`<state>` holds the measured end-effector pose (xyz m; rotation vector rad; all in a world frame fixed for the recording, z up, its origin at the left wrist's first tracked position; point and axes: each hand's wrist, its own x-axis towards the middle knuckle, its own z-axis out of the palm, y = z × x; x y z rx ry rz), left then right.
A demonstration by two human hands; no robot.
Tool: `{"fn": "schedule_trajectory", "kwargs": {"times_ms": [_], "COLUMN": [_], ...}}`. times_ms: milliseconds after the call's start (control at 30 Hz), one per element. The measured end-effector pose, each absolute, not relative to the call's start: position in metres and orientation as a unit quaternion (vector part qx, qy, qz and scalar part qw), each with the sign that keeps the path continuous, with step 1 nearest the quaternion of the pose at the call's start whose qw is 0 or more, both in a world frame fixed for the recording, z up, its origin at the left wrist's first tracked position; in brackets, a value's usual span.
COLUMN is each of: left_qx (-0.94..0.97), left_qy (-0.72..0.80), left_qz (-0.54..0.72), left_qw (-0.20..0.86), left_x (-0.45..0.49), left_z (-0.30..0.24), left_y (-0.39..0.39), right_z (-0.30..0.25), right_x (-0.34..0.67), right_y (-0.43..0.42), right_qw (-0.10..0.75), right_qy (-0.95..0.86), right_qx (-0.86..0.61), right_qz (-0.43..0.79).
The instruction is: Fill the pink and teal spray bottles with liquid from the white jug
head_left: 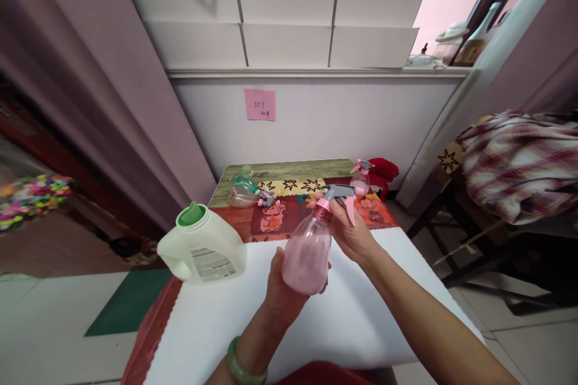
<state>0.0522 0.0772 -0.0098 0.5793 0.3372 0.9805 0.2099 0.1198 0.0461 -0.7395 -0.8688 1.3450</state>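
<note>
A pink spray bottle [307, 252] with a grey and pink trigger head [336, 194] is held tilted above the white table covering. Its lower body rests in my left hand [282, 289], whose fingers wrap round from beneath. At the neck, just under the trigger head, my right hand [350, 230] grips with its fingers closed. The spray head sits on the bottle's neck; whether it is fully tightened I cannot tell. To the left stands a large whitish jug [230, 252] with a green insert in its mouth [191, 215].
Near the table's back left lie a clear spray bottle [241, 197] and a green bottle [246, 179]. Another pink spray bottle [360, 179] stands at the back right, before a red item [383, 173]. A pink note [260, 104] sticks to the wall. Plaid cloth [519, 162] hangs at right.
</note>
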Motion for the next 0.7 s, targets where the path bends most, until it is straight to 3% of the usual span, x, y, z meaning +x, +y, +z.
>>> {"fn": "schedule_trajectory", "kwargs": {"times_ms": [233,700], "left_qx": [0.213,0.223], "left_qy": [0.076,0.073], "left_qz": [0.324,0.335], "left_qw": [0.919,0.912], "left_x": [0.044,0.043], "left_z": [-0.011,0.001], "left_y": [0.077,0.072], "right_z": [0.05,0.057], "right_x": [0.212,0.203], "right_y": [0.121,0.105], "right_qw": [0.661,0.646], "right_qy": [-0.376,-0.386], "right_qx": [-0.301,-0.286], "right_qz": [0.575,0.593]}}
